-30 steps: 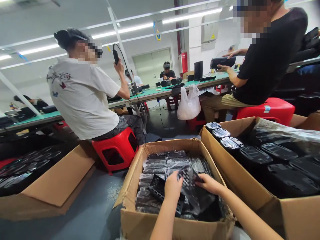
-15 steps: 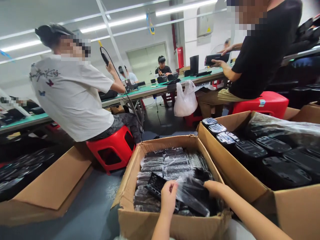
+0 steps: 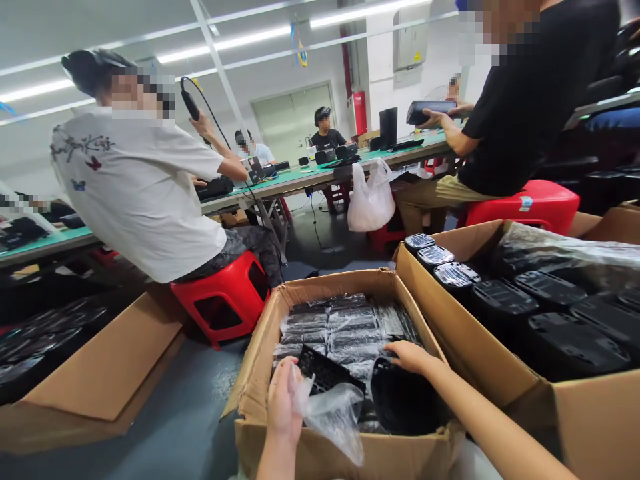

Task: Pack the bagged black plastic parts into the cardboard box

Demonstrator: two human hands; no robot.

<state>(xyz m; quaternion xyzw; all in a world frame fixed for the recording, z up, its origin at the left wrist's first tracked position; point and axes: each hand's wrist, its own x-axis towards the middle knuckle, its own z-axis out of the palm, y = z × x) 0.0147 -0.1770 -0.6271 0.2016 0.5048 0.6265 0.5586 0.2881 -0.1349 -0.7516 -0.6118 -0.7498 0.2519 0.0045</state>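
My left hand (image 3: 284,403) is closed on a crumpled clear plastic bag (image 3: 340,413), which hangs over the near side of an open cardboard box (image 3: 345,453). My right hand (image 3: 413,357) grips the top edge of a black curved plastic shell (image 3: 400,400), out of the bag and tilted above the box. Between my hands, a black part with rows of holes (image 3: 327,370) lies slanted on several plastic-wrapped dark parts (image 3: 353,323) packed in the box.
At the right stands a larger cardboard box (image 3: 595,407) with several black housings (image 3: 575,333). Another carton (image 3: 115,367) is at the left. Co-workers sit on red stools (image 3: 220,300) along a green-topped bench (image 3: 310,175). A white bag (image 3: 371,200) hangs from the bench.
My left hand has moved left with the plastic bag, pulling it off the black shell. My right hand has shifted slightly up and left, and the shell is now uncovered.
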